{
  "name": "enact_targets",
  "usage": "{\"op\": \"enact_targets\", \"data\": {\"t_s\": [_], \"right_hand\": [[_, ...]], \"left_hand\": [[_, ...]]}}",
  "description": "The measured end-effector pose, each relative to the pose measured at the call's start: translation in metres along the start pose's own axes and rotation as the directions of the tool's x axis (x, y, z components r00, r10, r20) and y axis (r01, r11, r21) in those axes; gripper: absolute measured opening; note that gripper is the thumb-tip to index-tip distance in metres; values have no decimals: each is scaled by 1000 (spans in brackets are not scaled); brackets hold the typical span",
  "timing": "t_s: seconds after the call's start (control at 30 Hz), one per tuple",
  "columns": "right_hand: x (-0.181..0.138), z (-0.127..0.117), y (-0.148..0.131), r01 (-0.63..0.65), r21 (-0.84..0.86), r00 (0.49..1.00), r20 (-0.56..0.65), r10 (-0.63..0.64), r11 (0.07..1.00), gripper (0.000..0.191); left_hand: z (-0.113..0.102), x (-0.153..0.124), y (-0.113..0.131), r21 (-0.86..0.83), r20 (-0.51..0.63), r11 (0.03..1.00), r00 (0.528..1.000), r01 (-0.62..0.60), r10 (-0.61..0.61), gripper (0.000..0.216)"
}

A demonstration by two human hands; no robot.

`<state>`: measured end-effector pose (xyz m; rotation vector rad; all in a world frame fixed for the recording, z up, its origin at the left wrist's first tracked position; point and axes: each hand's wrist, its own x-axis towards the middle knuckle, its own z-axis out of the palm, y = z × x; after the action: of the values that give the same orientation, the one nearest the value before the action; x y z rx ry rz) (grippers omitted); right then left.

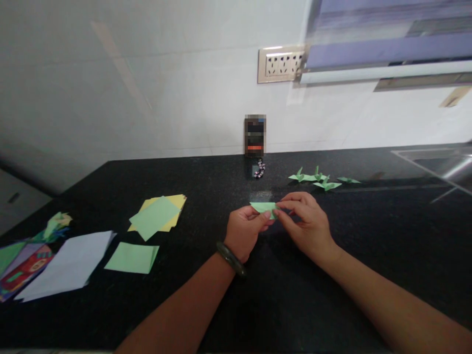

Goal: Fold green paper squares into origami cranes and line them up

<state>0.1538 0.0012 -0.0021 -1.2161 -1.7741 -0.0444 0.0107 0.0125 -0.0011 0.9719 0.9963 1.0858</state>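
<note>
Both my hands meet over the middle of a black countertop [332, 295]. Between them is a small folded piece of green paper [263, 207]. My left hand [245, 231], with a dark bangle on its wrist, pinches the paper's left part between thumb and fingers. My right hand [308, 223] pinches its right end, fingers curled over it. The paper is held just above the counter.
Several folded green paper cranes [320, 179] lie behind my right hand. To the left lie a green and yellow paper stack [158, 217], a green sheet [132, 258], a pale blue sheet [70, 265] and coloured packets [22, 268]. A phone [254, 136] leans on the wall. A sink [438, 162] is at far right.
</note>
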Motion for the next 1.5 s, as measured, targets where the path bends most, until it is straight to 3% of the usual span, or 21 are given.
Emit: {"op": "enact_targets", "data": {"t_s": [0.2, 0.67, 0.87, 1.0, 1.1, 1.23, 1.5], "right_hand": [[-1, 0, 1, 8, 12, 1000, 0, -8, 1000, 4], [-1, 2, 2, -289, 307, 950, 211, 231, 907, 4], [-1, 3, 3, -259, 354, 957, 217, 190, 899, 4], [0, 3, 4, -157, 300, 981, 155, 115, 941, 9], [0, 2, 5, 3, 215, 997, 71, -18, 977, 13], [1, -2, 5, 206, 79, 978, 15, -208, 975, 14], [6, -4, 6, 372, -1, 925, 89, -370, 928, 19]], "left_hand": [[0, 0, -1, -14, 26, 1000, 1000, 2, -1, 20], [0, -2, 3, 57, 72, 998, 997, -11, 7, 16], [-1, -2, 4, 55, 78, 998, 997, 24, -28, 17], [-2, -1, 5, -6, 105, 998, 992, 65, -64, 19], [-3, -1, 4, -63, 151, 994, 985, 93, -82, 20], [-3, -1, 3, -89, 172, 990, 981, 107, -91, 22], [-3, -3, 6, -193, 159, 969, 980, 151, -121, 19]]}}
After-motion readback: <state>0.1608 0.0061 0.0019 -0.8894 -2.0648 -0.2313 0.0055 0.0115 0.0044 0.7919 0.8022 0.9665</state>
